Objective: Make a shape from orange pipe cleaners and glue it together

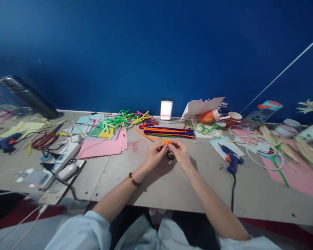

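Observation:
An orange pipe cleaner (168, 142) is pinched between my two hands at the middle of the table, and a long orange strand (146, 134) runs out to the left from them. My left hand (155, 152) has its fingers closed on it. Opposite, my right hand (180, 152) grips its bunched end with thumb and forefinger. Just below the fingers, the black handle of what looks like scissors (169, 155) shows; the hands partly hide the rest. A bundle of purple, orange and green pipe cleaners (169, 132) lies just behind my hands.
A phone (167, 109) stands against the blue wall. Left are pink paper (101, 146), bent green pipe cleaners (116, 123), a power strip (67, 156) and a dark bottle (31, 97). A corded glue gun (232, 159) and paper cups (209, 116) are to the right.

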Available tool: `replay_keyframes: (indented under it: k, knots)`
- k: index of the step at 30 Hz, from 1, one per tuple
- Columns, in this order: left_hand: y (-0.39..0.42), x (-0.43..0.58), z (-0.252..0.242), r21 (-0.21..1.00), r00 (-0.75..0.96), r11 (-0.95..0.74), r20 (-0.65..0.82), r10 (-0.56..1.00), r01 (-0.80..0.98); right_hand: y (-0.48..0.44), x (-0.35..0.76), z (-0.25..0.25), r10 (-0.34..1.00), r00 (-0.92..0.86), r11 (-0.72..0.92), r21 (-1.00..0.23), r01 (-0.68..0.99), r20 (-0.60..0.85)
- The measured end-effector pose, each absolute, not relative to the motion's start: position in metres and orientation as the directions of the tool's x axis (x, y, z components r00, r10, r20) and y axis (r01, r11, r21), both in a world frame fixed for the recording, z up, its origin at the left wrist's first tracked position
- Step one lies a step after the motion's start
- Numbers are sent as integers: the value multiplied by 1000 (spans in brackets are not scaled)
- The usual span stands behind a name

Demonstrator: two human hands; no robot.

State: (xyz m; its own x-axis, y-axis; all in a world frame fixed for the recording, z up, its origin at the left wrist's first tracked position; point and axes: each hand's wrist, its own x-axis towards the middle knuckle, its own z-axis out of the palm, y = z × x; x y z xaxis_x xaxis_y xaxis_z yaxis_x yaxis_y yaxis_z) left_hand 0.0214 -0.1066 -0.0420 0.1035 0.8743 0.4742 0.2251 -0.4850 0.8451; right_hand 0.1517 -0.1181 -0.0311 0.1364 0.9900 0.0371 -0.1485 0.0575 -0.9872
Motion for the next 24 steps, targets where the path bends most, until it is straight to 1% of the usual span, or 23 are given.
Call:
replay_keyframes:
  k: [3,5,6,8,10,11,13,20,22,24]
  knots:
    - [-109,22,-43,799,113,-537,528,842,272,-119,150,-30,987,158,70,-983,-167,43]
    - [-111,22,-43,744,126,-586,580,805,321,-119,149,-31,988,154,55,-979,-196,24]
    - [-112,21,-42,697,139,-621,618,774,359,-119,149,-31,989,148,42,-976,-212,11]
    - [-112,21,-43,563,169,-694,709,685,449,-119,149,-33,990,139,27,-971,-238,-7]
    - [-111,19,-43,431,187,-729,780,597,532,-120,148,-34,990,138,25,-968,-250,-10]
    - [-110,19,-43,383,189,-731,803,566,565,-120,148,-34,990,138,26,-968,-250,-9]
    - [-109,17,-44,323,201,-728,822,532,604,-120,147,-35,990,140,27,-970,-240,-7]
    - [-110,17,-45,241,251,-713,823,510,659,-118,146,-38,989,148,11,-965,-263,-29]
    - [-111,17,-45,242,257,-708,815,519,664,-119,146,-38,989,147,23,-969,-247,-14]
    - [-111,17,-45,276,257,-706,796,549,652,-120,146,-38,989,148,45,-974,-222,12]
